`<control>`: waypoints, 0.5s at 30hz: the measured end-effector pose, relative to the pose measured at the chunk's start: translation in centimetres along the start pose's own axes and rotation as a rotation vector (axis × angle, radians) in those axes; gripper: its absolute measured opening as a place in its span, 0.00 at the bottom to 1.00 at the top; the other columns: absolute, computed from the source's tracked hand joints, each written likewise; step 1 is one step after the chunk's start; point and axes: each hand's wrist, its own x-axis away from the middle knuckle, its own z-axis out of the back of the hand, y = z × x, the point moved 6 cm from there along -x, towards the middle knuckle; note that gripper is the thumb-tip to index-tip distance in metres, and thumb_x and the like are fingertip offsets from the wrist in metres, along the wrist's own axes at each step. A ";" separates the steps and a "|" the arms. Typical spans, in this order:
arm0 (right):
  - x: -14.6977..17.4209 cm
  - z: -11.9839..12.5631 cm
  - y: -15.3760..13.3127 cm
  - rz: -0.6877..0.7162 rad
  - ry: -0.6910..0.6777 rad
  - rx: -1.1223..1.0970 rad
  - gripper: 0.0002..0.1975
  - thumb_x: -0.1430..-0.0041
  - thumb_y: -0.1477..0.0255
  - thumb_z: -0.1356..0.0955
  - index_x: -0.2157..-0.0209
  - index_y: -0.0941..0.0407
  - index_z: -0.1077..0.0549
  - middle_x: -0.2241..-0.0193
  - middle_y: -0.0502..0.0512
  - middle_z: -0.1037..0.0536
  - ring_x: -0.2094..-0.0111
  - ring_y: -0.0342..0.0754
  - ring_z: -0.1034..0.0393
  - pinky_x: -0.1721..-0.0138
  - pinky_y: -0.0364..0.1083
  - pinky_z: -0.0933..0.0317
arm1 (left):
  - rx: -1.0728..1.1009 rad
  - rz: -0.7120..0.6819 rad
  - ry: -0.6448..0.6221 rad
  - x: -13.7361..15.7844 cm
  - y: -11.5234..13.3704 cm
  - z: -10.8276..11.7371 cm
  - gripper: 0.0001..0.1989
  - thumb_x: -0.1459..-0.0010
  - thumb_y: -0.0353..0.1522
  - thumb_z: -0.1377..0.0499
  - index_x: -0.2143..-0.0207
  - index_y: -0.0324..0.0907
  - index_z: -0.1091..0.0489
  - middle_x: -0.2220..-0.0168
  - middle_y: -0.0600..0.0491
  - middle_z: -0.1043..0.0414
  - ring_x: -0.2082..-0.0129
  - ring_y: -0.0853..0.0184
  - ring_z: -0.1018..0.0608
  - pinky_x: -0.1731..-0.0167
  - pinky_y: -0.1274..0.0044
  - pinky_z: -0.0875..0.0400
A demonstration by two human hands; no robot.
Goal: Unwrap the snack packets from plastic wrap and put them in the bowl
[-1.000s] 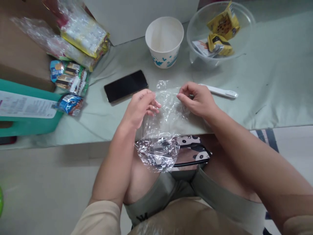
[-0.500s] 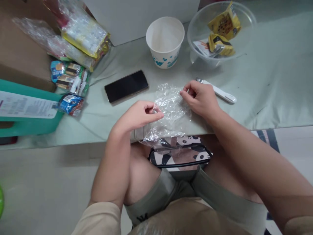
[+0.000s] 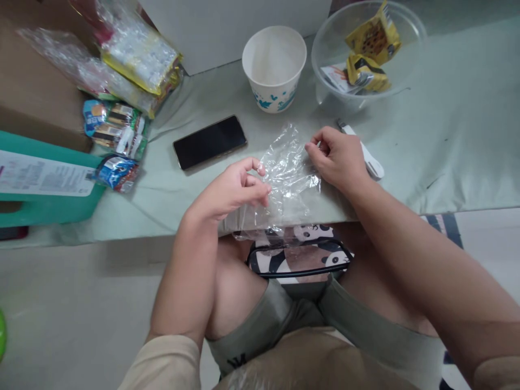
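A crumpled clear plastic bag (image 3: 290,179) spreads between my two hands at the table's front edge, its lower end hanging over the edge. My left hand (image 3: 238,187) is at the bag's left side, thumb and fingers bent in on the film. On the other side, my right hand (image 3: 339,157) pinches the bag's right edge between thumb and forefinger. A slim white tool with a metal end (image 3: 368,157) lies on the table beside and partly behind my right hand.
Behind the hands are a black phone (image 3: 210,142), a white paper cup (image 3: 276,70) and a clear plastic bowl (image 3: 410,65) with yellow snack packets (image 3: 371,40). At left stand snack bags (image 3: 138,59), small packets (image 3: 116,127) and a teal container (image 3: 77,208). A panda-print bag (image 3: 298,260) is between the knees.
The plastic bag is spread flatter, and its top reaches farther up the table. My right hand has moved slightly right, and the white tool beside it has turned. My left fingers have parted a little.
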 end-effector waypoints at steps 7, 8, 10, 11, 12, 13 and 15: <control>-0.1 -0.2 0.7 -0.005 -0.028 0.115 0.04 0.39 0.67 0.32 0.67 0.53 0.30 0.75 0.53 0.27 0.69 0.50 0.34 0.61 0.50 0.42 | -0.429 0.227 -0.058 0.4 -0.9 -0.1 0.05 0.46 0.34 0.38 0.72 0.43 0.31 0.83 0.57 0.29 0.82 0.71 0.28 0.79 0.78 0.39; -0.2 -0.3 0.7 0.005 -0.032 0.140 0.04 0.39 0.68 0.33 0.65 0.53 0.29 0.73 0.54 0.26 0.68 0.51 0.33 0.60 0.51 0.41 | -0.505 0.215 -0.008 0.3 -0.9 0.1 0.07 0.46 0.36 0.37 0.72 0.43 0.31 0.82 0.57 0.28 0.82 0.70 0.28 0.78 0.76 0.38; -0.2 -0.1 0.5 0.030 -0.009 0.193 0.06 0.39 0.67 0.32 0.61 0.53 0.28 0.67 0.57 0.23 0.62 0.54 0.30 0.55 0.53 0.39 | -0.634 0.134 0.155 0.2 -0.6 0.8 0.10 0.45 0.40 0.36 0.66 0.44 0.29 0.76 0.55 0.24 0.78 0.68 0.26 0.74 0.74 0.35; -0.2 0.3 0.3 0.041 0.022 0.215 0.08 0.39 0.65 0.32 0.60 0.53 0.28 0.62 0.59 0.22 0.58 0.56 0.30 0.53 0.54 0.39 | -0.679 0.076 0.257 0.1 -0.3 1.1 0.12 0.44 0.41 0.36 0.62 0.45 0.28 0.71 0.54 0.21 0.74 0.66 0.24 0.71 0.73 0.33; -0.1 0.8 0.2 0.046 0.058 0.231 0.10 0.39 0.63 0.31 0.58 0.53 0.28 0.58 0.61 0.22 0.56 0.57 0.30 0.51 0.55 0.38 | -0.708 0.021 0.352 0.1 0.0 1.3 0.15 0.44 0.42 0.36 0.57 0.45 0.28 0.65 0.52 0.20 0.70 0.65 0.23 0.67 0.71 0.31; 0.1 1.3 0.1 0.039 0.095 0.239 0.13 0.38 0.61 0.31 0.56 0.53 0.28 0.56 0.63 0.22 0.54 0.58 0.30 0.51 0.55 0.38 | -0.722 -0.023 0.422 0.1 0.2 1.3 0.17 0.43 0.42 0.36 0.54 0.45 0.29 0.60 0.51 0.20 0.66 0.64 0.22 0.62 0.70 0.29; 0.7 2.5 0.5 -0.024 0.147 0.242 0.15 0.37 0.58 0.32 0.54 0.52 0.27 0.60 0.62 0.22 0.57 0.57 0.29 0.53 0.55 0.37 | -0.735 -0.071 0.467 -0.2 0.3 0.9 0.18 0.41 0.41 0.36 0.51 0.45 0.29 0.53 0.48 0.21 0.58 0.62 0.22 0.55 0.68 0.29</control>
